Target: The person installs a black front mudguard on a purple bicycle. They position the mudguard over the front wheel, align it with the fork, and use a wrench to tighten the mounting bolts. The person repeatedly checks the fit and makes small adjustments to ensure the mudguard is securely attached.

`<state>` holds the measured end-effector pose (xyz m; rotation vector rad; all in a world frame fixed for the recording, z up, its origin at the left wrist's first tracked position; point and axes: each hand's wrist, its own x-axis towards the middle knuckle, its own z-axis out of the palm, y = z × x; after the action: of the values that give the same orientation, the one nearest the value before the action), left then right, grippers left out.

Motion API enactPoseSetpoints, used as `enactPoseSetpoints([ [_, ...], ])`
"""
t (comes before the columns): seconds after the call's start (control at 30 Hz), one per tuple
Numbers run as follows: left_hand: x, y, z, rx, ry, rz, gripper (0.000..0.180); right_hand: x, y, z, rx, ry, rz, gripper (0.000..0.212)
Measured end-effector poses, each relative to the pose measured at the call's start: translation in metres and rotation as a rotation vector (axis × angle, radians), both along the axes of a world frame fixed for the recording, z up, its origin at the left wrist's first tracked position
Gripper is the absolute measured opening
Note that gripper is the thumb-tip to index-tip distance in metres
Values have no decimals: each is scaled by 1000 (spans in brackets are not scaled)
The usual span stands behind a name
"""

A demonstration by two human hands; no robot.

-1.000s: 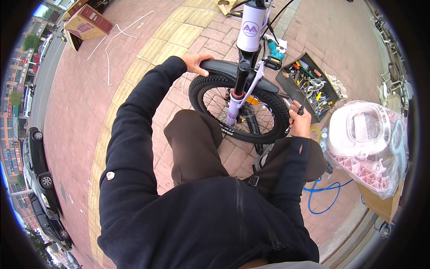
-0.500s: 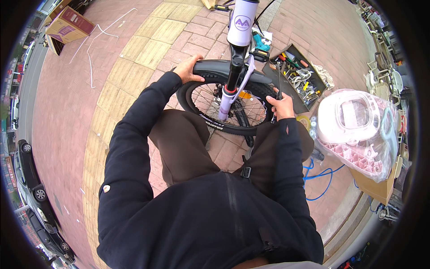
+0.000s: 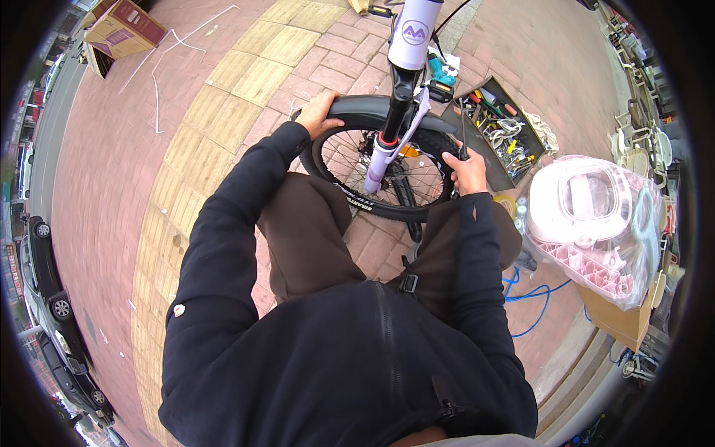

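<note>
In front of my knees stands a bicycle's front wheel (image 3: 383, 211), with a lilac and black fork (image 3: 382, 160) and a black mudguard (image 3: 369, 110) over the tyre. My left hand (image 3: 319, 117) is closed on the left end of the mudguard, thumb on the near side. At the wheel's right side, my right hand (image 3: 469, 173) wraps round a slim dark tool (image 3: 463, 152); its exact kind is hard to make out, as the fingers cover most of it. The lilac head tube (image 3: 414, 33) rises above the fork.
An open tool tray (image 3: 514, 173) with pliers and loose parts lies right of the wheel, a teal power tool (image 3: 441, 72) behind it. Further right are a plastic-wrapped pink and white item (image 3: 585, 216) and blue hose (image 3: 532, 296). A cardboard box (image 3: 126, 30) stands far left.
The view has shifted a little, so the wheel and fork sit slightly further right in the picture. Both hands keep their holds.
</note>
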<state>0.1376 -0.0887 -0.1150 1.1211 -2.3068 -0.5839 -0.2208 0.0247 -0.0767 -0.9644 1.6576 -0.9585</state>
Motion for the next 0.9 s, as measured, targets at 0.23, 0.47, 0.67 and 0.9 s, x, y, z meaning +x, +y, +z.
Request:
enactPoseSetpoints([
  [0.23, 15, -42, 16, 313, 27, -284, 76, -9, 4, 1, 15, -85, -10, 57],
  [0.47, 27, -66, 32, 722, 119, -72, 70, -10, 8, 4, 28, -113, -4, 57],
  [0.67, 16, -58, 39, 668, 125, -13, 70, -12, 9, 7, 54, -129, 13, 55],
  [0.9, -84, -27, 85, 607, 1122, -227, 71, -23, 17, 3, 108, -75, -12, 57],
])
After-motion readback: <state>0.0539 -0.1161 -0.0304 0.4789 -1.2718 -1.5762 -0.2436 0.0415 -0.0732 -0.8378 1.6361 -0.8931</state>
